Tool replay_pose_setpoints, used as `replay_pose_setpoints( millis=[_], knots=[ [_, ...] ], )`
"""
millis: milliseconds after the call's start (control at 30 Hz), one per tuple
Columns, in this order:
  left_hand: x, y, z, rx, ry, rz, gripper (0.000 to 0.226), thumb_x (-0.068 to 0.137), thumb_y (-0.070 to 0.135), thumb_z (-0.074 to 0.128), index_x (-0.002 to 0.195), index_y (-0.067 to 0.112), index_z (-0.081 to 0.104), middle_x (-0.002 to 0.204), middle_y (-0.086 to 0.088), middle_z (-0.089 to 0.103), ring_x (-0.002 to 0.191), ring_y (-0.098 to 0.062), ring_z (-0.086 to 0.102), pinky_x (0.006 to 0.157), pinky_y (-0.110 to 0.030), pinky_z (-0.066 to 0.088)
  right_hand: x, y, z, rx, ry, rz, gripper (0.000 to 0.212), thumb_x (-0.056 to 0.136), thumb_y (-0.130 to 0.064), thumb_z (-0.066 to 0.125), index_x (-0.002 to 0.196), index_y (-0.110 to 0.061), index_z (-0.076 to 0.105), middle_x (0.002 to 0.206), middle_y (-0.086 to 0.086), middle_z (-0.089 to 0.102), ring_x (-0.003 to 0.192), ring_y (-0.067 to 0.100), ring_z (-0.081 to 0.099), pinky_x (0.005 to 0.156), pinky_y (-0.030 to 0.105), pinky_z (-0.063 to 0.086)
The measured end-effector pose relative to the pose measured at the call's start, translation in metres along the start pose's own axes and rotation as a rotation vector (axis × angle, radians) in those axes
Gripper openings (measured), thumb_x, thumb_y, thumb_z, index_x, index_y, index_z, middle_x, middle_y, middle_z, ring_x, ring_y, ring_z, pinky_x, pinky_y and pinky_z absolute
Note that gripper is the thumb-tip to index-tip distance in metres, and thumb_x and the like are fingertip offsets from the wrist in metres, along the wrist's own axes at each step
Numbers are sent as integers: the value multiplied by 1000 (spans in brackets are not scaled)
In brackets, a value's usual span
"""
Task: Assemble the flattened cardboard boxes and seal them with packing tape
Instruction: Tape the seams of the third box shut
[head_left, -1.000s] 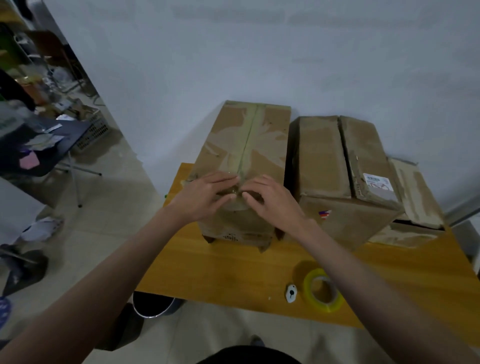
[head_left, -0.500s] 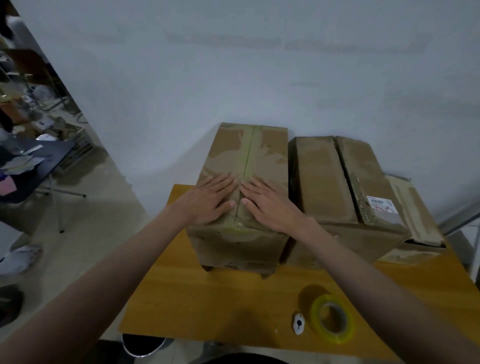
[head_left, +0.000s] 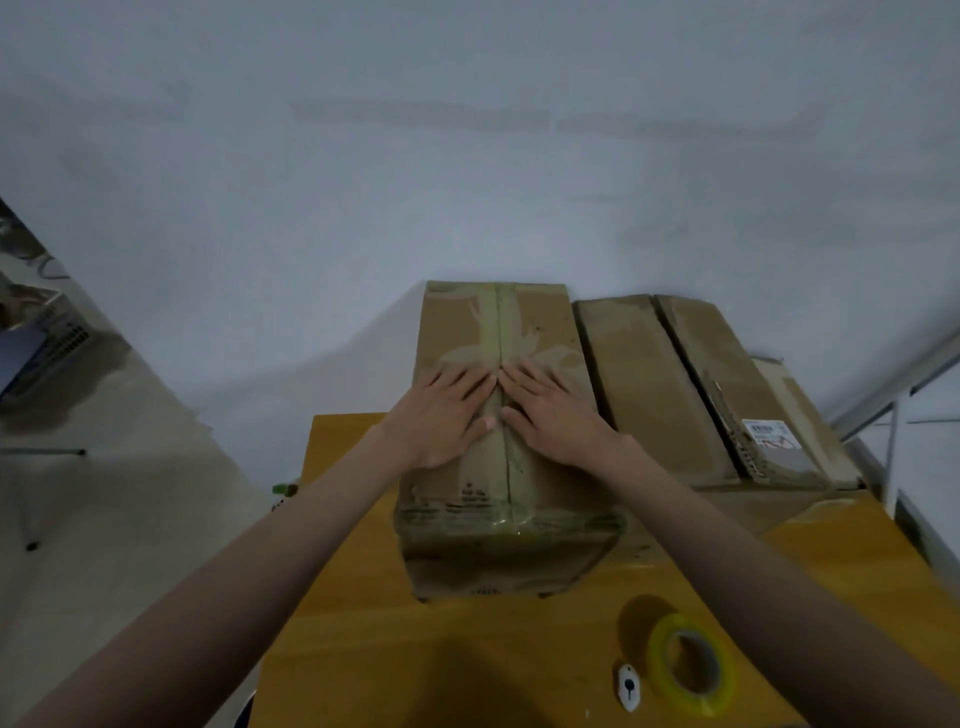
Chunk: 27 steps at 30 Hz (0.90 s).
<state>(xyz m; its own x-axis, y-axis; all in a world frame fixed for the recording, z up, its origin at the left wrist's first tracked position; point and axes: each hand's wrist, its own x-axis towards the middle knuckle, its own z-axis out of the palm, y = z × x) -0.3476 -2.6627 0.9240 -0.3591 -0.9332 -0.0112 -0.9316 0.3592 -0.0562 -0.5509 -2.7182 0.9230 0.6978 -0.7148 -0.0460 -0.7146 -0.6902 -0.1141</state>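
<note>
Both hands, left (head_left: 444, 415) and right (head_left: 553, 413), lay flat, grip released, on the box (head_left: 506, 441) on the tabletop (head_left: 467, 649). Pressing firmly outward from the seam would probably bond the tape (head_left: 501, 332) best.

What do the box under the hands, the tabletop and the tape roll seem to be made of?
Box: brown corrugated cardboard, matte and scuffed, with fluting at its worn front edge. Tabletop: likely wood or wood laminate, orange-brown and smooth. Tape roll: glossy, translucent yellowish plastic film; core material unclear.
</note>
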Motion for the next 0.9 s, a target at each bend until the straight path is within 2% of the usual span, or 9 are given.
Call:
replay_pose_setpoints(
  millis=[67, 167, 300, 367, 467, 533, 667, 767, 900],
  knots=[
    [5, -8, 2, 14, 91, 9, 64, 104, 54, 20, 156, 17, 23, 158, -2, 28, 142, -23, 26, 113, -39, 27, 6, 1, 2, 0, 3, 6, 62, 106, -49, 22, 159, -20, 11, 166, -3, 8, 153, 13, -4, 125, 41, -1],
    [23, -25, -5, -79, 54, -1, 73, 98, 67, 29, 154, 21, 25, 153, -2, 28, 138, -25, 28, 109, -40, 30, 22, 6, 1, 13, 2, 27, 62, 106, -49, 21, 160, -20, 10, 167, -4, 6, 153, 13, -7, 124, 42, -3],
    [50, -48, -11, -180, -132, -51, 110, 75, 90, 25, 160, 24, 3, 167, 4, -9, 154, -18, -6, 125, -42, 5, 51, 21, -6, -12, -2, 35, 60, 107, -44, 23, 160, -19, 7, 167, -3, 3, 153, 14, -7, 123, 44, -6],
    [59, -53, -9, -140, -143, -56, 105, 79, 89, 21, 160, 26, -1, 167, 4, -8, 153, -18, -2, 124, -42, 6, 66, 29, -10, -23, -7, 40, 60, 107, -43, 22, 160, -19, 8, 167, -2, 4, 153, 16, -6, 124, 46, -4],
    [75, -61, -8, -27, 11, -38, 88, 90, 78, 24, 158, 23, 18, 158, -3, 24, 141, -27, 26, 115, -44, 27, 86, 40, -14, -9, -28, 41, 60, 107, -44, 21, 160, -19, 8, 167, -2, 4, 154, 17, -6, 124, 48, -2],
    [89, -69, -9, -70, 54, -45, 79, 92, 73, 33, 152, 21, 30, 148, -6, 33, 133, -26, 33, 109, -43, 34, 98, 45, -14, 6, -30, 30, 60, 107, -45, 21, 160, -20, 8, 167, -3, 5, 154, 18, -6, 124, 49, -1],
    [120, -88, -10, -256, 23, -85, 77, 92, 69, 45, 148, 17, 34, 162, -5, 20, 149, -24, 16, 119, -45, 24, 123, 58, -17, 13, 2, 33, 58, 107, -43, 22, 160, -22, 11, 167, -3, 6, 154, 17, -4, 124, 48, -2],
    [139, -100, -11, -261, -59, -120, 93, 87, 79, 34, 158, 22, 17, 166, 3, 12, 152, -20, 10, 121, -44, 12, 141, 70, -18, 36, 24, 44, 58, 107, -42, 23, 160, -21, 12, 167, -4, 7, 154, 15, -3, 123, 47, -1],
    [149, -110, -7, -91, -43, -103, 97, 85, 81, 5, 160, 21, 11, 168, 5, 6, 151, -23, 13, 122, -45, 14, 158, 82, -19, 50, 67, 37, 57, 107, -42, 25, 159, -21, 16, 167, -5, 11, 154, 15, 1, 123, 49, 6]
  ],
)
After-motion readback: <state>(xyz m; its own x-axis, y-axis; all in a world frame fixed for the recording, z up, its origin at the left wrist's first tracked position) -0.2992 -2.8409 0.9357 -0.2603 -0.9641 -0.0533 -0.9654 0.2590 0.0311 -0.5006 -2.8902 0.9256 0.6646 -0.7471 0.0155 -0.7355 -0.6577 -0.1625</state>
